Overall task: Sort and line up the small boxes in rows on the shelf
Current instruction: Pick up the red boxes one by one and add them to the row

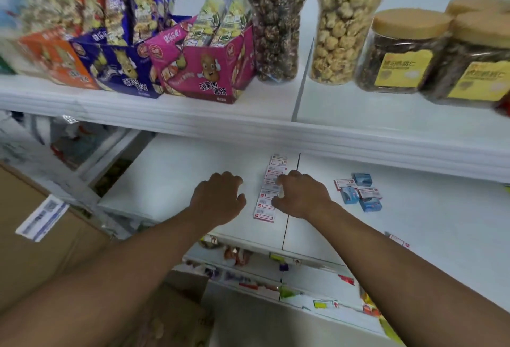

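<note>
White shelf [193, 170] carries a row of small boxes [269, 189]. Left hand [218, 197] beside it, grip loosely curled, holding nothing; right hand [302, 194] fingertips touch the row, grip released.

A flat white shelf board [176, 170] carries a single-file row of small white boxes with red labels [269, 189] running from its front edge toward the back, and a loose cluster of small blue and white boxes [358, 192] further right.

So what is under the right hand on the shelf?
The right hand lies over the right edge of the row of white boxes on the shelf. The box parts beneath its fingers are covered.
</note>
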A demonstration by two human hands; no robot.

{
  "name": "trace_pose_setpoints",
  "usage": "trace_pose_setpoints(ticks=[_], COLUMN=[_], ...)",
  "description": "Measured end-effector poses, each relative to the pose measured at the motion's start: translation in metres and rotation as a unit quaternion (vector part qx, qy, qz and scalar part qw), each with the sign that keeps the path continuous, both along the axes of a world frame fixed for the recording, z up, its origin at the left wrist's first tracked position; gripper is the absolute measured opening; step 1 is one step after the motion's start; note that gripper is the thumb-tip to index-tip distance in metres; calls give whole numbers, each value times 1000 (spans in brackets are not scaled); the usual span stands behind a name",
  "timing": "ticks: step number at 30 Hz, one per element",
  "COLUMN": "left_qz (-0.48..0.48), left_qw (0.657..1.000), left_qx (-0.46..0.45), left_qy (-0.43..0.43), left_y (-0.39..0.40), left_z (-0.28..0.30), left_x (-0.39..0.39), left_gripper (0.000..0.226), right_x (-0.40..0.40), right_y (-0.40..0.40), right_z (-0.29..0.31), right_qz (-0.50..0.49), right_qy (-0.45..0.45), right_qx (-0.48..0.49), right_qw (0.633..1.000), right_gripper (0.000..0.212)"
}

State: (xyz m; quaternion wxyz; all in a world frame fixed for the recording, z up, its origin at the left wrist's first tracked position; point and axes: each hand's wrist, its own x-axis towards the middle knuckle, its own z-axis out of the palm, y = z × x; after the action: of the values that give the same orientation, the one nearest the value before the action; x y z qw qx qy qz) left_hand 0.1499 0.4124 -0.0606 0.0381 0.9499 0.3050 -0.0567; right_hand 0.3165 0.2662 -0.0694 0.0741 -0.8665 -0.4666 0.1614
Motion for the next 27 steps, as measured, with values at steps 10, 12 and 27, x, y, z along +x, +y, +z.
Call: trace_pose_setpoints(ticks=[10, 12, 27], left_qz=[21, 11, -130], left_qw=[999, 1000, 989], left_qx=[-26, -24, -54], left_qy=[17, 12, -54], left_y=[-53, -62, -143], left_z=[9, 10, 4], left_x=[-9, -10, 4], left_gripper=[55, 55, 46], right_x=[-6, -7, -52], right_y=[-40, -50, -158], right_z=[2, 8, 18], right_qz=[21, 17, -121], right_qy=[14, 5, -51], right_qx=[17, 17, -4], right_qw=[1000, 1000, 991], right_gripper=[62, 61, 56])
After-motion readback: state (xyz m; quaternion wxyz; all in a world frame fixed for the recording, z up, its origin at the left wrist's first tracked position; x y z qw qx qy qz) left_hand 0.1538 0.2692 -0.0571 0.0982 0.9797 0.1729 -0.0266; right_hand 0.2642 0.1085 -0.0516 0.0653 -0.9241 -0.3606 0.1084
